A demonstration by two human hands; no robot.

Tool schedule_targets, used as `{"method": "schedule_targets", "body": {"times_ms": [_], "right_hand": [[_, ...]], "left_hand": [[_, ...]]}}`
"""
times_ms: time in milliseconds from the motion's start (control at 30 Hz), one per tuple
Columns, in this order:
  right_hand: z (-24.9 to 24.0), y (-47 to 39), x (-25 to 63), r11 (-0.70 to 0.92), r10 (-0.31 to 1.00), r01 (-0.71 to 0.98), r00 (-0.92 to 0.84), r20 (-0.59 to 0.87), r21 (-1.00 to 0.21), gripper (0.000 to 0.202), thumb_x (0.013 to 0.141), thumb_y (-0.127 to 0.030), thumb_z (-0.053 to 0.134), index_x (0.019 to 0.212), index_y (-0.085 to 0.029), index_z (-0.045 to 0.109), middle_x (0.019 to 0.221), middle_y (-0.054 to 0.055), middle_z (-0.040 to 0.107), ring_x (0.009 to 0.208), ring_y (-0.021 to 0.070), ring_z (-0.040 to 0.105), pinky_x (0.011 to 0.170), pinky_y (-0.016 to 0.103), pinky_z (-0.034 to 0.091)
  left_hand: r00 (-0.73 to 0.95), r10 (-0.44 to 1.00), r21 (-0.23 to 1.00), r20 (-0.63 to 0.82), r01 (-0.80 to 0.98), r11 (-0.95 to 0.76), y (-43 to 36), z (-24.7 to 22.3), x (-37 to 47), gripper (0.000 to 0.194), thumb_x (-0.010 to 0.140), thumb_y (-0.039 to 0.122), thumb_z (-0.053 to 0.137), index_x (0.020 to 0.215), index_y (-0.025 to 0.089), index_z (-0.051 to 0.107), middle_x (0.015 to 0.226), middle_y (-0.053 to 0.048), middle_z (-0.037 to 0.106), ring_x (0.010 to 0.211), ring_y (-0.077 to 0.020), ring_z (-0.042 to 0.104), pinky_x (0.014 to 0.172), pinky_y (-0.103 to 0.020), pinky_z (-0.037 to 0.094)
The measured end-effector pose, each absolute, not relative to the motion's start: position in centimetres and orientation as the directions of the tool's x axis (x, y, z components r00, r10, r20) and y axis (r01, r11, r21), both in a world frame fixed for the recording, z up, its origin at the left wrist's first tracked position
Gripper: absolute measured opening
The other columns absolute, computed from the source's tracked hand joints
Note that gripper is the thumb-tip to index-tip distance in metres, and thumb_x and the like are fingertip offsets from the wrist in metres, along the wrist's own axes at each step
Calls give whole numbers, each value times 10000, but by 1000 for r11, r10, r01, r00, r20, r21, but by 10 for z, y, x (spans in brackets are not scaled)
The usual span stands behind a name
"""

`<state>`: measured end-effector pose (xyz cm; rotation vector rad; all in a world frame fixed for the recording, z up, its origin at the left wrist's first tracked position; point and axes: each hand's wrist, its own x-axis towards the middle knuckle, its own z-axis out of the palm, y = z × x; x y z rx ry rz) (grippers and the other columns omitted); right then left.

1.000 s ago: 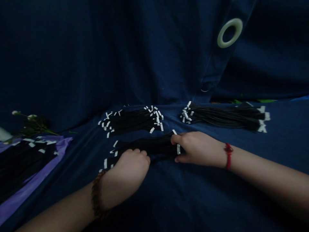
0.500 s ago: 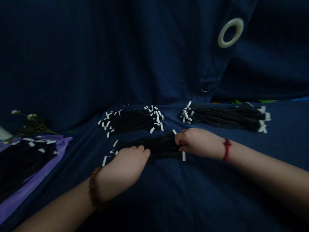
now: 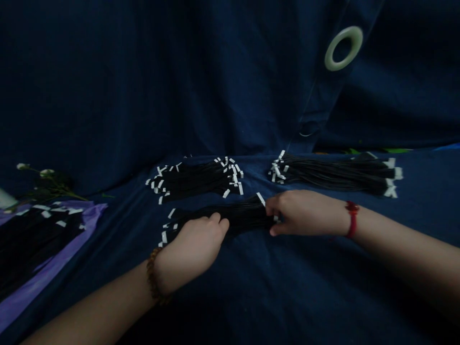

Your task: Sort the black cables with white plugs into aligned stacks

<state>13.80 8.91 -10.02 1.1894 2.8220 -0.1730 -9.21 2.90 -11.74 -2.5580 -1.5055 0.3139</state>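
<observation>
A bundle of thin black cords [image 3: 244, 215] with white tags at its ends lies on the dark blue cloth in front of me. My left hand [image 3: 197, 247] curls over its left half, fingers closed and their tips hidden behind the knuckles. Around the right end of the same bundle my right hand [image 3: 296, 213] is closed, thumb below and fingers above, partly covering the white tags there. Just behind this bundle is another tagged bundle of black cords [image 3: 196, 179], apart from both hands. A third bundle [image 3: 334, 172] lies beyond my right hand.
At the left, more tagged black cords [image 3: 32, 244] rest on a purple sheet [image 3: 46, 282]. White flowers [image 3: 46, 173] on green stems lie behind it. A dark blue curtain [image 3: 215, 72] with a pale ring [image 3: 344, 48] hangs at the back.
Cords at the near side of the front bundle have been drawn in, and the long tag at its lower right no longer sticks out. Both hands have shifted slightly right.
</observation>
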Motion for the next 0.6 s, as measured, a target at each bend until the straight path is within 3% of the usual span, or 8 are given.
{"method": "schedule_targets", "body": {"times_ms": [67,200,367,467,600], "right_hand": [[-102,86,136,682,724,731,-681,-105,-38,232,715,-328,670,908,-205,630,804,28,669,704,193,620,555,250,351],[-101,84,135,661,746,750,-657,-107,0,187,714,-286,668,877,-204,629,797,34,667,711,204,620,570,257,351],[-89,85,143,627,765,779,-623,-163,-32,269,722,-400,656,920,-218,646,731,13,658,577,161,589,489,242,309],[-85,90,148,591,794,804,-593,-136,-59,183,826,-312,526,895,-198,652,714,28,648,573,150,574,525,249,325],[-92,101,148,529,840,841,-538,-69,-113,287,895,-278,386,917,-153,643,783,84,659,677,190,596,593,274,357]], "left_hand": [[455,888,-265,-60,851,-454,28,-114,-90,140,878,229,455,935,158,561,887,-74,562,809,-248,565,651,-366,479],[525,848,-248,70,833,-495,26,-116,-84,359,846,457,526,1017,142,539,953,-86,538,903,-264,497,763,-405,445],[581,811,-194,68,805,-561,25,-136,-78,212,910,307,418,1000,154,535,939,-71,522,876,-238,477,753,-380,428],[560,823,-156,95,825,-543,25,-143,-77,180,912,249,399,988,163,537,961,-75,514,891,-232,468,767,-370,422],[537,837,-116,105,843,-526,27,-144,-79,218,923,248,382,1046,149,532,988,-83,522,908,-226,467,801,-371,425]]}}
